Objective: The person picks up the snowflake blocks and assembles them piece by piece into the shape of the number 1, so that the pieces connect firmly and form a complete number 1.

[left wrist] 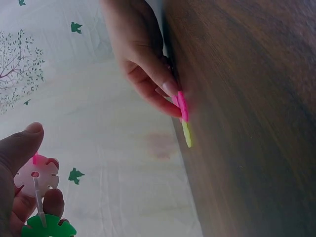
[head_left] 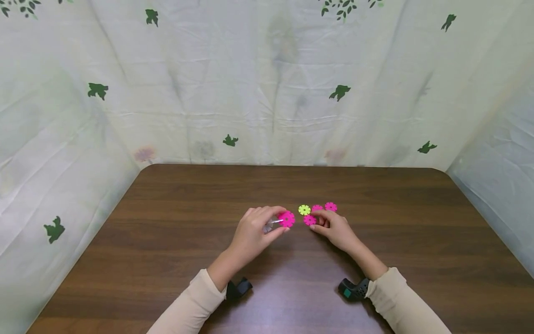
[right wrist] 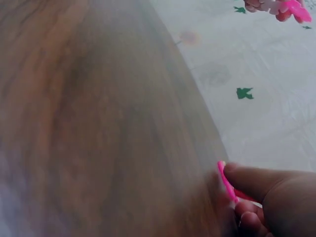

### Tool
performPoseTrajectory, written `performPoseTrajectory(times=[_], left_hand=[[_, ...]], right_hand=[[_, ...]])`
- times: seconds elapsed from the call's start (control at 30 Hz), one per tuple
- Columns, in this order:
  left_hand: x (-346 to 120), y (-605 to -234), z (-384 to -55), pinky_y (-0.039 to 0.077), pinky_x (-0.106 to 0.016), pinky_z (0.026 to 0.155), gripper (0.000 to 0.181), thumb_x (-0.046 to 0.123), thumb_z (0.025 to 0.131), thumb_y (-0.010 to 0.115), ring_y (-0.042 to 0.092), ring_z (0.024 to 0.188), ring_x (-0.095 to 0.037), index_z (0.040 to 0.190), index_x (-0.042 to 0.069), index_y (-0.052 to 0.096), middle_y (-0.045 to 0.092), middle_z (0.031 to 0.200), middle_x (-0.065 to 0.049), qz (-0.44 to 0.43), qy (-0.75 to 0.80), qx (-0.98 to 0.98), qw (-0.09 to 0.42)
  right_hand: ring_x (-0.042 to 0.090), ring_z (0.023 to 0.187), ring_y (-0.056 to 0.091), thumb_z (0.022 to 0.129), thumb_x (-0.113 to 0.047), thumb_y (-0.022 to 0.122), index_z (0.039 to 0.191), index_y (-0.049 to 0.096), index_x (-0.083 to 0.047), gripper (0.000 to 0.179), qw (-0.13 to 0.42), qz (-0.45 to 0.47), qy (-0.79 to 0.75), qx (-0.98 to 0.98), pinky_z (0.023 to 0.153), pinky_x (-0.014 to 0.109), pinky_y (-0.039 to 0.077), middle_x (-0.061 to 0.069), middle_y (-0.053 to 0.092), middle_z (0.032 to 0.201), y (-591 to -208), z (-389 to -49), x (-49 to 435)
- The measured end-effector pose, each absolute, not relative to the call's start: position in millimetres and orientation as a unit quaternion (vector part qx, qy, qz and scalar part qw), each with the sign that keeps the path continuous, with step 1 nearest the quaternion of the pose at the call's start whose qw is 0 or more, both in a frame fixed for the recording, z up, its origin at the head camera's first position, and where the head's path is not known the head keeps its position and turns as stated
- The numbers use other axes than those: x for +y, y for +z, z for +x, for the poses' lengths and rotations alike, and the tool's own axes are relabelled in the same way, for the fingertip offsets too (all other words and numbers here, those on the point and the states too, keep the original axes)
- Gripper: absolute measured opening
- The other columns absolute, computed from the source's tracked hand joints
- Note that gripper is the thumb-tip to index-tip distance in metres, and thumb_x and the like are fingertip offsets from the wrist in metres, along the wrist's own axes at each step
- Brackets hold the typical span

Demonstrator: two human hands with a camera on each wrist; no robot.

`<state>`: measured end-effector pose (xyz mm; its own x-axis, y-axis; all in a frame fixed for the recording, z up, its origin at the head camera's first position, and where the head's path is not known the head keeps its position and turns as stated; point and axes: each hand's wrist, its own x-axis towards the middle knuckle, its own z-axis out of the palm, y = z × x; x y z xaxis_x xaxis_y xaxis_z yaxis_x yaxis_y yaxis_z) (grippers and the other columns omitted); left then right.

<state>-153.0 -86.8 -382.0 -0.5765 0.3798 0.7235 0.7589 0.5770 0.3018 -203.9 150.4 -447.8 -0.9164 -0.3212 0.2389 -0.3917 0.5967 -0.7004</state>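
My left hand (head_left: 249, 236) pinches a bright pink notched disc (head_left: 288, 219) between thumb and fingers. A white notched disc (left wrist: 45, 178) and a green one (left wrist: 49, 228) are by the same fingers in the left wrist view. Opposite it, my right hand (head_left: 341, 234) pinches another pink notched disc (head_left: 309, 220), which joins a yellow-green disc (head_left: 304, 210). Two more pink discs show just past the right fingers, the outer one (head_left: 331, 207) at the far right; whether they join the held piece I cannot tell. A small gap separates the two hands' pieces.
Both hands are over a brown wood-grain table (head_left: 167, 260). A pale curtain (head_left: 250, 69) with green bird shapes stands behind its far edge and at the sides. Black bands with devices (head_left: 353, 290) sit at both wrists, beside cream sleeves.
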Motion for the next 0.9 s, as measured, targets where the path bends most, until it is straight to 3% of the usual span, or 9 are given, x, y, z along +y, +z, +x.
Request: performPoseTrajectory(times=[0.17, 0.37, 0.63, 0.9], left_hand=[[-86, -382, -152, 0.039, -0.027, 0.068, 0.035, 0.02, 0.07, 0.077, 0.055, 0.073, -0.01, 0.1, 0.01, 0.063, 0.063, 0.084, 0.005, -0.341, -0.307, -0.834, 0.307], [-86, -383, -152, 0.039, -0.027, 0.068, 0.035, 0.02, 0.069, 0.078, 0.055, 0.072, -0.01, 0.1, 0.01, 0.063, 0.063, 0.083, 0.005, -0.342, -0.303, -0.834, 0.31], [-85, -383, -152, 0.039, -0.026, 0.067, 0.036, 0.02, 0.069, 0.078, 0.054, 0.07, -0.01, 0.1, 0.01, 0.063, 0.062, 0.082, 0.005, -0.343, -0.301, -0.835, 0.309], [-85, -383, -152, 0.039, -0.026, 0.066, 0.036, 0.021, 0.069, 0.078, 0.054, 0.072, -0.01, 0.1, 0.01, 0.063, 0.063, 0.084, 0.006, -0.34, -0.302, -0.838, 0.302]], right_hand=[[0.011, 0.057, 0.042, 0.078, -0.015, 0.071, 0.098, 0.064, -0.008, 0.023, 0.051, 0.19, 0.389, -0.9, 0.052, 0.026, 0.036, -0.002, 0.047, 0.071, -448, -203, 148], [0.014, 0.059, 0.043, 0.075, -0.007, 0.072, 0.093, 0.055, -0.008, 0.025, 0.037, 0.18, 0.436, -0.881, 0.054, 0.027, 0.037, 0.0, 0.052, 0.076, -445, -201, 150], [0.016, 0.07, 0.05, 0.082, -0.005, 0.064, 0.1, 0.052, -0.005, 0.021, -0.006, 0.19, 0.491, -0.85, 0.06, 0.025, 0.041, 0.005, 0.056, 0.08, -441, -203, 158], [0.015, 0.069, 0.052, 0.082, -0.002, 0.063, 0.103, 0.055, 0.005, 0.023, -0.025, 0.195, 0.546, -0.814, 0.055, 0.022, 0.042, 0.01, 0.058, 0.082, -420, -200, 162]])
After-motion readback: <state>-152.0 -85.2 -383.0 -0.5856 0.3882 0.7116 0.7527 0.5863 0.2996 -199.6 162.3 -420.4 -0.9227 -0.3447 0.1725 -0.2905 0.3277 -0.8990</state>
